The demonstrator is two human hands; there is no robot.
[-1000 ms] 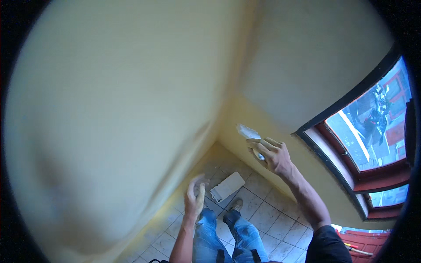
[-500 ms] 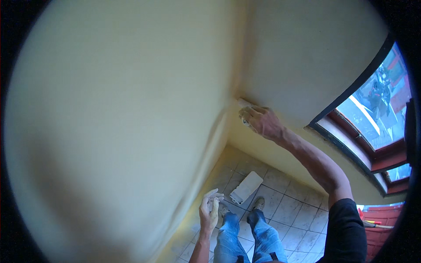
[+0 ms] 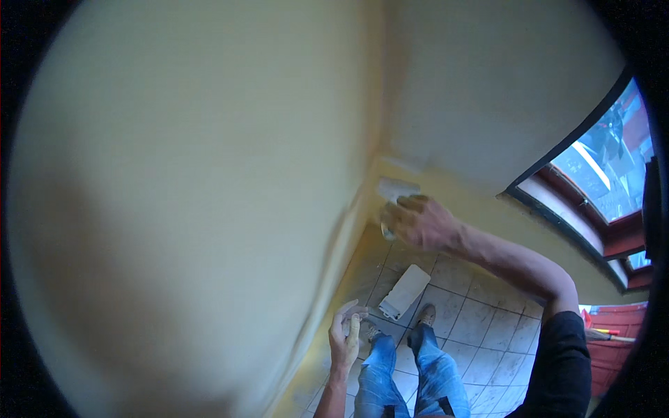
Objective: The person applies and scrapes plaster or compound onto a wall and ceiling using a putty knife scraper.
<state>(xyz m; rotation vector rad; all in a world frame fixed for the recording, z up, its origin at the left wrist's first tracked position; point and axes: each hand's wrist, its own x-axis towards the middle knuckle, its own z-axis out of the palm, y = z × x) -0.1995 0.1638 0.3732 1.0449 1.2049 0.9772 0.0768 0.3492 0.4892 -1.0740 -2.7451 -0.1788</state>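
- Left wall [image 3: 188,195]: pale yellow, fills most of the view, bulging with the lens; meets the right wall in a corner seam running down the middle.
- Right wall [image 3: 502,90]: upper part a dull off-white, lower band a stronger yellow; the boundary between the two runs level with the raised hand.
- Window [image 3: 606,174]: far right, dark frame with a red-brown sill below; daylight outside, detail too blurred to read.
- Tiled floor [image 3: 481,320]: pale square tiles with dark grout, seen far below at the foot of the corner.
- Person's legs [image 3: 418,376]: blue jeans, one shoe showing on the tiles, dark sleeve on the right arm.
- Flat whitish tray [image 3: 405,291]: oblong, lying on the floor just beside the shoe, near the corner; what it holds cannot be told.
- Right hand [image 3: 421,223]: raised against the right wall close to the corner seam, fingers curled tight around a brush handle; motion blur softens the knuckles.
- Brush [image 3: 396,189]: wide, pale head, pointing up from the right hand, head lying on the wall at the yellow band, just beside the corner.
- Left hand [image 3: 346,339]: low, near the left wall's foot, above the knee, well apart from the brush; fingers loosely bent and parted, holding nothing, smeared yellowish.
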